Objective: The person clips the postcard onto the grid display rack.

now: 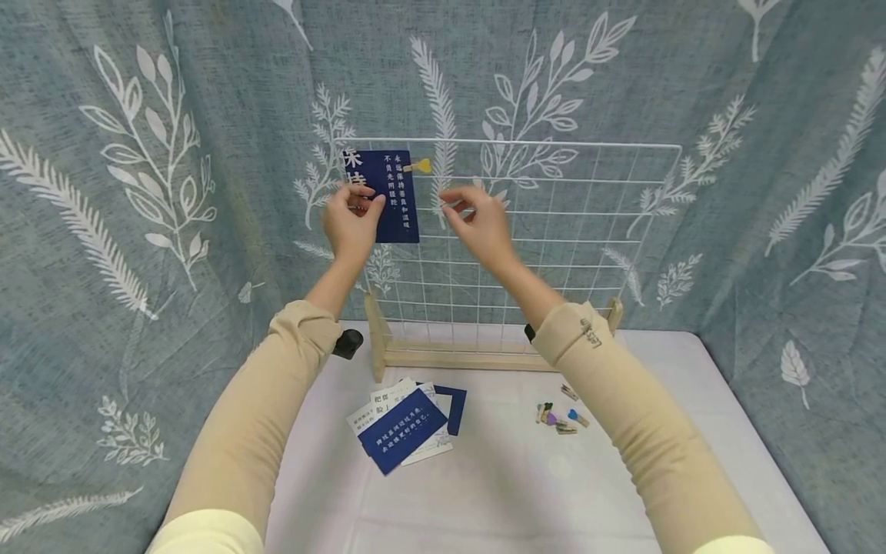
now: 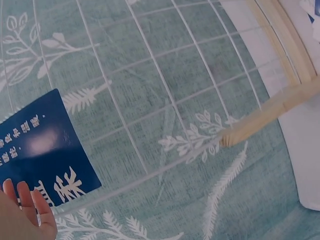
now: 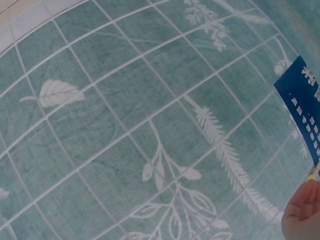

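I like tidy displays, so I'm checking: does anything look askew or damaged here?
Mildly: the loose cards on the table lie overlapped at mismatched angles, so that pile looks untidy. No damage shows on the blue card at the left hand.

Tbl [image 1: 484,492] w/ cards [image 1: 404,431], clips [image 1: 551,419], rack [image 1: 457,359]

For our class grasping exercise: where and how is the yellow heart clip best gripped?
Probably pinch the heart end of the yellow clip, coming from the right with the right hand: that end juts beyond the upright blue card, while the other overlaps it.
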A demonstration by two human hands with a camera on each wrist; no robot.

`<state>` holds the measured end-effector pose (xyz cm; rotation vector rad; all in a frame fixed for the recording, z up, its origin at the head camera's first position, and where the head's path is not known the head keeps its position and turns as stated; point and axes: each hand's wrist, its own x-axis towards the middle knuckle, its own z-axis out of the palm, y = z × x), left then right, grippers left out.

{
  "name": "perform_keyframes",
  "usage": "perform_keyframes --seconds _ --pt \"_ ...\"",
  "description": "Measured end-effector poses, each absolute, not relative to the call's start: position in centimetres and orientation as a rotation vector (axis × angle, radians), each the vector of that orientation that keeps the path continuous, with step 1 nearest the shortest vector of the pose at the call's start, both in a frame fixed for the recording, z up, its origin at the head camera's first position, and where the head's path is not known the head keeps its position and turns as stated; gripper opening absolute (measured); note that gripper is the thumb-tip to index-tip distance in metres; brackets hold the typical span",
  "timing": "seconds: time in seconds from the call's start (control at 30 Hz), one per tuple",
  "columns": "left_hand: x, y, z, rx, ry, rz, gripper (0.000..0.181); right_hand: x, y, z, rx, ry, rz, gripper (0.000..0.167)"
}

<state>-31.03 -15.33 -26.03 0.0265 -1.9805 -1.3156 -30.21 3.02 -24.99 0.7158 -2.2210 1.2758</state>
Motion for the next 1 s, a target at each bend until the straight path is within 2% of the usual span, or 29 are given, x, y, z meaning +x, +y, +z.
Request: perform_keyframes --seconds 0.37,1.0 --pt "-30.4 -14.6 -26.7 -0.044 -1.984 -1.396 0.02 -29.4 3.7 -26.0 0.759 -2.172 1.235 0.021" --pt "-29.1 -13.9 -30.3 -0.094 -2.062 -1.486 0.018 -26.8 5.6 -27.9 0.819 -2.11 1.345 0.019"
